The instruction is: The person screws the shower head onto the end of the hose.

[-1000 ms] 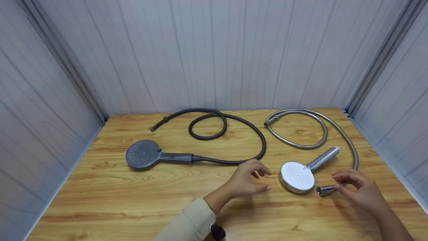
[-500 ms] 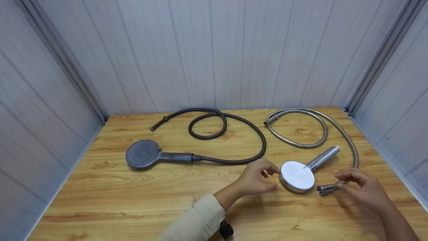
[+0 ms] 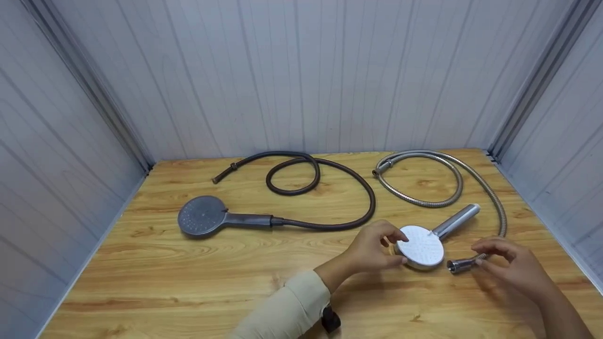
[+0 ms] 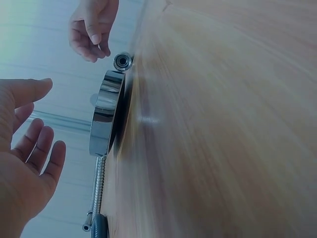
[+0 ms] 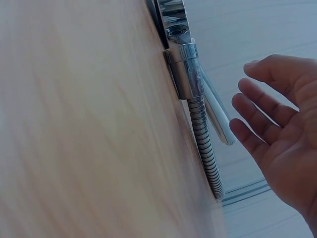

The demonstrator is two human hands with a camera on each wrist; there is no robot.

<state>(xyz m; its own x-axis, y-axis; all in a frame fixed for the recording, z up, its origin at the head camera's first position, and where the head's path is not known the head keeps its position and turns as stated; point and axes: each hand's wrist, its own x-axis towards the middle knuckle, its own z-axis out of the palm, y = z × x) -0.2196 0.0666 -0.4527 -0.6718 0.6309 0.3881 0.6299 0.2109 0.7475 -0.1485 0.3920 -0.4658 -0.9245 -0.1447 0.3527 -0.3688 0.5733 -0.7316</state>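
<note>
Reach, I judge: my left hand (image 3: 370, 249) is wide beside the silver head (image 3: 421, 247), right hand (image 3: 513, 269) wide beside the silver hose (image 5: 206, 144); gripping calls for closing fingers.

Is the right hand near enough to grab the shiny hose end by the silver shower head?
Probably yes: the right hand hovers just beside the shiny hose end, and nothing seems to stand between them.

1 stretch of silver hose (image 3: 502, 219) out of sight behind the right hand (image 3: 516, 270), head view
</note>
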